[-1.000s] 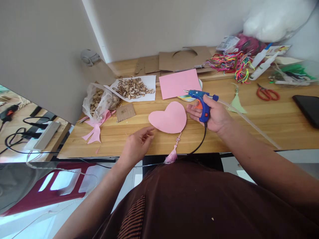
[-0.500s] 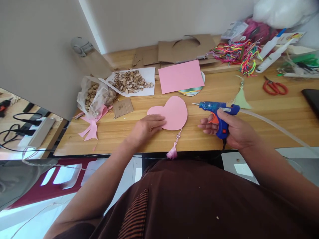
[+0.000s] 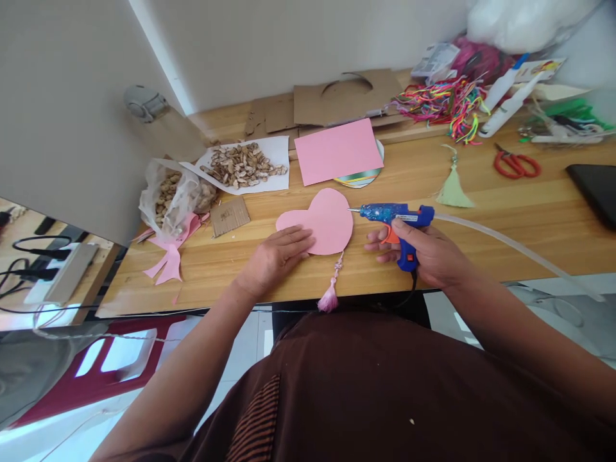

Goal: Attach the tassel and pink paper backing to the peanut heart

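A pink paper heart (image 3: 330, 221) lies on the wooden table, and a pink tassel (image 3: 328, 296) on a beaded string hangs from its lower edge. My left hand (image 3: 276, 256) rests flat on the heart's left part, fingers stretched out over the paper. In my right hand (image 3: 428, 250) is a blue hot glue gun (image 3: 385, 213) with an orange trigger, gripped by the handle. Its nozzle points left, at the heart's right edge; whether it touches the paper I cannot tell. A long clear glue stick (image 3: 500, 239) sticks out of the gun's back.
Behind the heart lie a pink paper sheet (image 3: 337, 151) and cardboard (image 3: 337, 106). Nut shells (image 3: 243, 165) on white paper and a plastic bag (image 3: 166, 199) stand left. To the right are a pale green tassel (image 3: 453, 188), red scissors (image 3: 517, 165), colourful cords (image 3: 440, 106) and a black device (image 3: 594, 189).
My right hand has brought the glue gun left, so its nozzle is now at the heart's edge. My left hand stays on the heart. The whole view has shifted a little.
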### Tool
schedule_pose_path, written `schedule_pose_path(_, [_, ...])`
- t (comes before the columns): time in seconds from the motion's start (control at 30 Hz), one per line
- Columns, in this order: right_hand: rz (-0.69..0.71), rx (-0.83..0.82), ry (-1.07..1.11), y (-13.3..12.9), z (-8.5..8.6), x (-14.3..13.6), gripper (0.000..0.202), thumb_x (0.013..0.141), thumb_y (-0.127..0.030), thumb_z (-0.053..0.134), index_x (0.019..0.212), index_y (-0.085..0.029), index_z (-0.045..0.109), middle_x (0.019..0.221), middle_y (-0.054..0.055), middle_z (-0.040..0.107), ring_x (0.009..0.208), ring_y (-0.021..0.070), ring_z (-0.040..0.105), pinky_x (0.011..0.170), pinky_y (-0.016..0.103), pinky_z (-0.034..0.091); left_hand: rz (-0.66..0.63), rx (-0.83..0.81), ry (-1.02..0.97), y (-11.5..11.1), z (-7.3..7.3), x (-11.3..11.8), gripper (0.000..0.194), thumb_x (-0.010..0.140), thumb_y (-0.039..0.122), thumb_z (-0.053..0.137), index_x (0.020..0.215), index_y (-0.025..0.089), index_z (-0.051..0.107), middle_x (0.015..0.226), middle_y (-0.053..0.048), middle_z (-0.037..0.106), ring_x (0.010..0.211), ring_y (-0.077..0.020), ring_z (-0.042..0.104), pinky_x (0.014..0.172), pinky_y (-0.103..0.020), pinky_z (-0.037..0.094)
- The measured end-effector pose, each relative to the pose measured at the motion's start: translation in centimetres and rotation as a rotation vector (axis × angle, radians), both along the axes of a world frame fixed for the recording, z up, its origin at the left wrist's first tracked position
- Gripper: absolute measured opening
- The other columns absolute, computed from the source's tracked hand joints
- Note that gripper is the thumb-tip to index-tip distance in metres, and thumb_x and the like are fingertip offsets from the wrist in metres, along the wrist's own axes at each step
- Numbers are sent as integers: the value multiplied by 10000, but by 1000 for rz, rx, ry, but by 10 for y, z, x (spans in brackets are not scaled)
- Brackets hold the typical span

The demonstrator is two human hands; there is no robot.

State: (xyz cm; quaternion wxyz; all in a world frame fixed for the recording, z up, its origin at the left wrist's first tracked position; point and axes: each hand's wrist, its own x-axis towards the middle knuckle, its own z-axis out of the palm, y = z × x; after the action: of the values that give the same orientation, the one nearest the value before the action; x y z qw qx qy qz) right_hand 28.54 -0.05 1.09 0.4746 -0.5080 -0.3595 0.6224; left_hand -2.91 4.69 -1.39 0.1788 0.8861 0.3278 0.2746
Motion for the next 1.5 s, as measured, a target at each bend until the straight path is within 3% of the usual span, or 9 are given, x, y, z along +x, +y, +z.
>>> schedule_pose_path(0.17, [37, -54, 28, 0, 1, -3, 395, 762, -579, 838, 836, -207, 727, 967, 79, 761, 883, 262, 783, 593, 275, 628, 107, -83, -97, -3, 5, -1, 318, 960, 292, 671, 1269, 241, 725, 1333, -77, 737, 1302, -242, 658, 1193, -476, 472])
schedule_pose_path(0.33, [70, -28, -134, -6, 10, 11, 444, 783, -627, 800, 850, -199, 707, 962, 74, 721, 699, 181, 732, 469, 225, 529, 357, -155, -270, 5, 16, -9, 122, 924, 281, 696, 915, 198, 786, 958, -50, 810, 924, -195, 757, 911, -342, 602])
schedule_pose_path(0.5, [190, 46, -487, -8, 25, 34, 538, 828, -713, 705, 890, -179, 713, 773, 67, 700, 564, 144, 645, 481, 259, 522, 130, -92, -139, 12, 24, -5, 142, 822, 310, 832, 800, 192, 755, 1058, -90, 787, 1029, -231, 722, 969, -377, 561])
schedule_pose_path(0.63, [293, 55, -643, -10, 31, 44, 584, 825, -752, 670, 923, -178, 718, 648, 54, 678, 544, 164, 641, 502, 283, 539, 48, -143, -92, 13, 26, 1, 73, 890, 232, 725, 826, 197, 730, 997, -74, 782, 997, -214, 716, 947, -368, 556])
schedule_pose_path(0.9, [391, 3, -706, -16, 28, 30, 623, 806, -802, 631, 891, -194, 737, 667, 66, 696, 588, 188, 654, 531, 315, 575, 318, -318, -239, 13, 35, -8, 145, 905, 282, 667, 872, 179, 765, 914, -43, 797, 860, -179, 722, 828, -300, 566])
schedule_pose_path(1.03, [450, -23, -792, -19, 25, 27, 615, 821, -802, 611, 903, -210, 753, 704, 73, 722, 624, 212, 677, 578, 349, 590, 458, -317, -361, 11, 37, -19, 126, 866, 299, 746, 845, 179, 780, 871, -29, 800, 805, -161, 712, 770, -271, 558])
schedule_pose_path(1.17, [499, 12, -891, -20, 29, 25, 643, 829, -834, 551, 779, -222, 742, 701, 82, 726, 606, 216, 671, 573, 366, 579, 589, -254, -314, 7, 36, -33, 193, 809, 342, 824, 732, 182, 749, 765, -6, 774, 684, -134, 654, 639, -245, 493])
schedule_pose_path(1.4, [470, 24, -884, -19, 32, 26, 663, 811, -851, 548, 826, -220, 750, 664, 91, 720, 536, 219, 645, 500, 373, 563, 706, -184, -234, -5, 27, -48, 290, 760, 366, 876, 647, 189, 676, 632, 30, 686, 567, -103, 544, 566, -245, 410])
schedule_pose_path(1.5, [463, 10, -837, -17, 31, 26, 634, 810, -823, 591, 876, -213, 750, 673, 89, 719, 536, 215, 639, 488, 365, 556, 633, -89, -144, -9, 21, -44, 320, 773, 360, 865, 628, 194, 634, 644, 23, 665, 603, -119, 570, 596, -256, 438])
